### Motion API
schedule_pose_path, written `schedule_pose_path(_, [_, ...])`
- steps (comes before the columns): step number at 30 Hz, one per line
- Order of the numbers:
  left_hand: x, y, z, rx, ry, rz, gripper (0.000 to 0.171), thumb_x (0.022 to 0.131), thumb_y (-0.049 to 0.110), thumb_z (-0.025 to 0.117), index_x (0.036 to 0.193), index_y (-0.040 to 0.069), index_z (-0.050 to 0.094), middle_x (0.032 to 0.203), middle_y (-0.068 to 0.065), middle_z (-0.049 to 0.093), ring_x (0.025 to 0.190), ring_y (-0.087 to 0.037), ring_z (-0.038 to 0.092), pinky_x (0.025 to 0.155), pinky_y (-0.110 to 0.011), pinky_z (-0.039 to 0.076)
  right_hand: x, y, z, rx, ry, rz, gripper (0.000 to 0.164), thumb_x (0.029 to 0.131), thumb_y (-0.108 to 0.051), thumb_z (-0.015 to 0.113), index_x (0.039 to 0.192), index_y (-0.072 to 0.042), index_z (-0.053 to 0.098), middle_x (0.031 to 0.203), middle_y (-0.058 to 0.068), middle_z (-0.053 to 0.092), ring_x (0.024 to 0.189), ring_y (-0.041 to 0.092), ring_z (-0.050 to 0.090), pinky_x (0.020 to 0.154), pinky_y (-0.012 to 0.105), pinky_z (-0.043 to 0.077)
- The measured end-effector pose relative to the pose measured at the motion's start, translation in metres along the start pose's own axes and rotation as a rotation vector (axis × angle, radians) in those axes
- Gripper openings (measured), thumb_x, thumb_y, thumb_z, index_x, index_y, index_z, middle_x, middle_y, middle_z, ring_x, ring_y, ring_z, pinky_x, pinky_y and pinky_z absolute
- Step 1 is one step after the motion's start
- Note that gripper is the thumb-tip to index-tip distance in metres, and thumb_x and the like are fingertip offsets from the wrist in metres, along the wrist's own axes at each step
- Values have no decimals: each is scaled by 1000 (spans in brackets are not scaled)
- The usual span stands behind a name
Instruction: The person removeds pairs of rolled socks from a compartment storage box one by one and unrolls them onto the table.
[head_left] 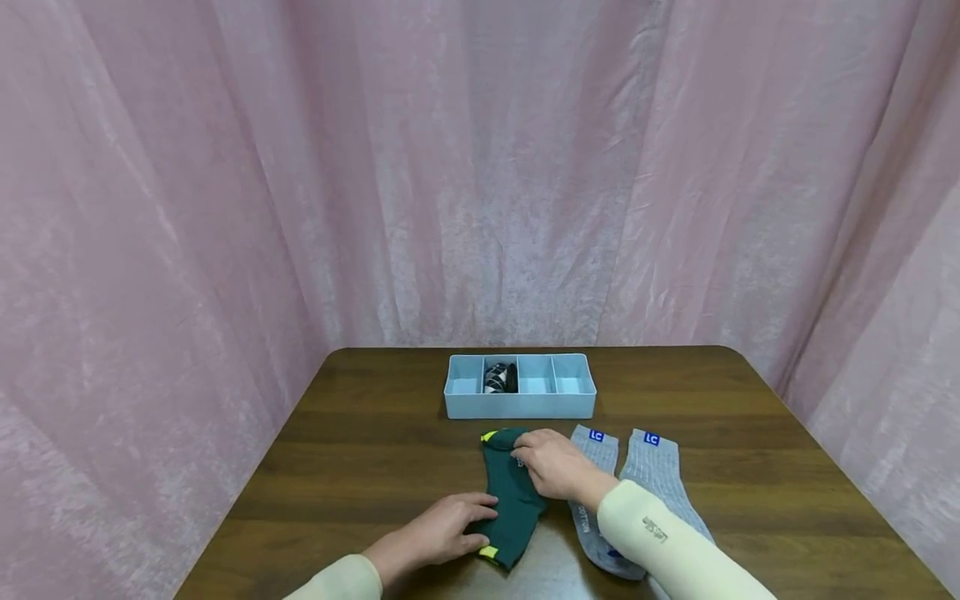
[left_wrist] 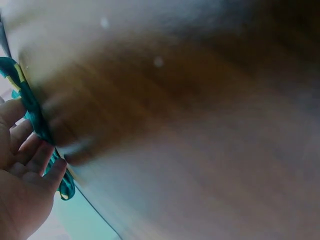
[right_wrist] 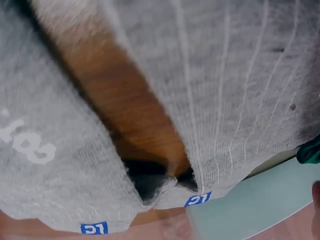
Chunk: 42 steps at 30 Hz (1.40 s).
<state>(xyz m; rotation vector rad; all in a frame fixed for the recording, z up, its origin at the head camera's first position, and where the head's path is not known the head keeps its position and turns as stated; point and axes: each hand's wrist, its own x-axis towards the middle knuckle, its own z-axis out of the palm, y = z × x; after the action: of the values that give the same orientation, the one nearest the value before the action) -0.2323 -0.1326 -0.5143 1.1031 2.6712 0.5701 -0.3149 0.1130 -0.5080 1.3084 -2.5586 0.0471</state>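
A dark green sock (head_left: 513,512) with yellow patches lies on the table before me, its cuff towards the tray. My left hand (head_left: 457,527) touches its left edge near the foot end, fingers loosely extended; the left wrist view shows these fingers against the green fabric (left_wrist: 37,117). Over the cuff lies my right hand (head_left: 553,462), with bent fingers on the fabric; whether they pinch it is hidden. To the right are two grey ribbed socks (head_left: 656,467) with blue LC labels, partly under my right forearm. They fill most of the right wrist view.
Behind the socks stands a light blue tray (head_left: 520,407) divided into several compartments. A rolled black-and-white checked sock (head_left: 498,378) sits in the second compartment from the left. The brown wooden table (head_left: 360,450) has rounded far corners, and pink curtains (head_left: 480,167) hang behind it.
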Motion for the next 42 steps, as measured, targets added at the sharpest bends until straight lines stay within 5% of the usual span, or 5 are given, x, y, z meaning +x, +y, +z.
schedule_pose_path(12, [-2, 1, -3, 23, -20, 22, 37, 95, 23, 68, 129, 9, 67, 140, -2, 56, 128, -17, 52, 101, -35, 47, 7, 2, 3, 33, -140, 123, 45, 103, -19, 52, 145, -5, 49, 152, 14, 43, 139, 32, 40, 110, 51, 35])
schedule_pose_path(20, [-2, -6, 1, 17, -26, 67, 38, 98, 25, 65, 131, 8, 65, 143, -3, 54, 131, -18, 50, 103, -34, 45, 11, 4, 0, 14, -1, 36, 28, 96, -8, 55, 118, -8, 72, 118, 5, 67, 110, 22, 62, 96, 40, 49])
schedule_pose_path(27, [-3, -5, -3, -2, -38, 40, 37, 97, 25, 66, 130, 10, 66, 141, -2, 55, 129, -17, 52, 102, -36, 46, 20, 2, 0, -11, -148, 59, 43, 99, -10, 50, 142, -6, 54, 149, 10, 47, 137, 28, 44, 111, 45, 36])
schedule_pose_path(34, [1, -17, 4, 66, -52, 104, 37, 99, 29, 63, 132, 11, 65, 142, -2, 54, 129, -18, 51, 102, -36, 46, 28, 5, 5, 15, -227, 162, 42, 103, -19, 51, 143, -6, 52, 148, 9, 49, 137, 28, 44, 110, 48, 36])
schedule_pose_path(42, [-6, -4, -7, 84, 42, 7, 23, 95, 35, 67, 103, 15, 76, 122, 4, 65, 110, -11, 61, 92, -31, 52, 25, 12, 1, 137, -271, 267, 43, 100, -26, 58, 138, -6, 58, 144, 10, 53, 129, 29, 52, 104, 45, 43])
